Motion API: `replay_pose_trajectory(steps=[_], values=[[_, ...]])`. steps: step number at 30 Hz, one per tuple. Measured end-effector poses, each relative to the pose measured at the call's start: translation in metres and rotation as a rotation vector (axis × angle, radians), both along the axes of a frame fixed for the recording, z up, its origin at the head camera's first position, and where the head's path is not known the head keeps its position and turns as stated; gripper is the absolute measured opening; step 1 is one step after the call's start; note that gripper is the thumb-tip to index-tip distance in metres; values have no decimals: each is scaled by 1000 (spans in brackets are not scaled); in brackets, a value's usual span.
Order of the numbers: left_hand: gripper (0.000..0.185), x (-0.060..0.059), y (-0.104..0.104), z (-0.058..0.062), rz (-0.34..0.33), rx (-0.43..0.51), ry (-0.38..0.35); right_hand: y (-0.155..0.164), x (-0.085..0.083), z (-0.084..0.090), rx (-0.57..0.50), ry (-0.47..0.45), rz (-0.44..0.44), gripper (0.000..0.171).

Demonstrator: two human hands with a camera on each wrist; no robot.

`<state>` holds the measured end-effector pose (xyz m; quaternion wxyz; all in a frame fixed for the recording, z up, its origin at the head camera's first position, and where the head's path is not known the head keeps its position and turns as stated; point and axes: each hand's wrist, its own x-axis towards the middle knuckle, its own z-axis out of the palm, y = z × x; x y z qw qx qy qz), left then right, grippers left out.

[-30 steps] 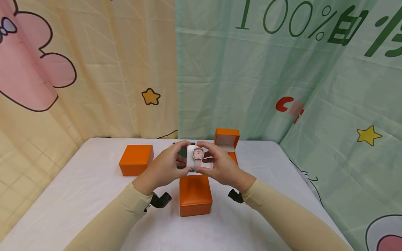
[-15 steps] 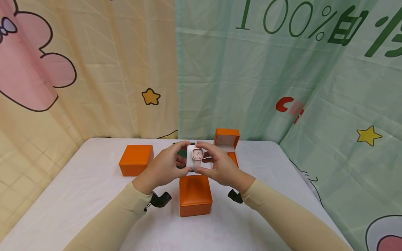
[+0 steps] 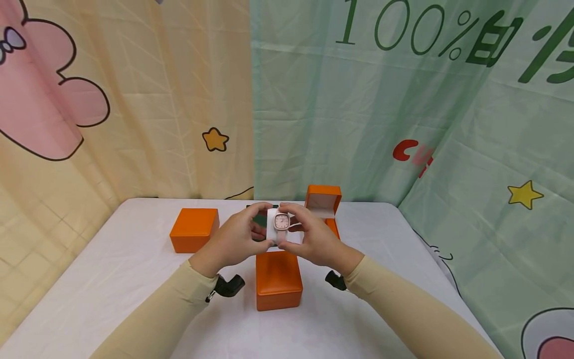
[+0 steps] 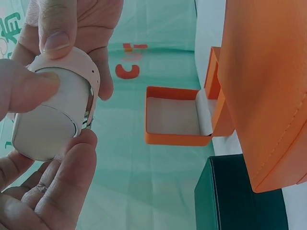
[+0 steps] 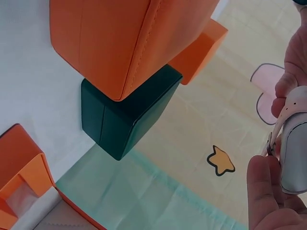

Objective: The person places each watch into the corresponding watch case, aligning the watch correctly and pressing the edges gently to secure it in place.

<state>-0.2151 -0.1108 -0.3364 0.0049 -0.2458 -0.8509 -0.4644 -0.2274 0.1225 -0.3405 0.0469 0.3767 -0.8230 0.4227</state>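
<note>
A pink watch (image 3: 281,221) with a square face is wrapped round a white cushion (image 3: 271,227). Both hands hold it in the air above the table. My left hand (image 3: 233,240) pinches the cushion (image 4: 48,117) between thumb and fingers from the left. My right hand (image 3: 316,242) grips the watch from the right, with its thumb and a finger on the pink strap (image 5: 291,111). In the left wrist view the strap (image 4: 74,64) curves over the cushion's top. Directly below the hands stands a closed orange box (image 3: 278,279).
On the white table (image 3: 112,279) an open orange box (image 3: 324,199) stands behind the hands. A dark green box (image 4: 235,196) sits beside it, mostly hidden in the head view. Another closed orange box (image 3: 194,229) is at the left. Printed curtains hang behind and to the right.
The right hand's fingers have shifted slightly left over the watch. The cushion and the left hand stay almost where they were.
</note>
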Motion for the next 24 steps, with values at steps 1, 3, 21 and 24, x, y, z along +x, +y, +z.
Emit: replay_pose_trajectory(steps=[1, 3, 21, 24], values=[[81, 0, 0, 0, -5, 4, -5, 0, 0, 0, -3, -1, 7, 72], [81, 0, 1, 0, -12, 9, -10, -1, -1, -1, -10, 0, 22, 72], [81, 0, -1, -2, -11, 22, -36, -4, -3, -2, -16, -42, 28, 72], [81, -1, -1, -2, -16, 30, -47, -4, -2, -1, -6, -55, 23, 73]])
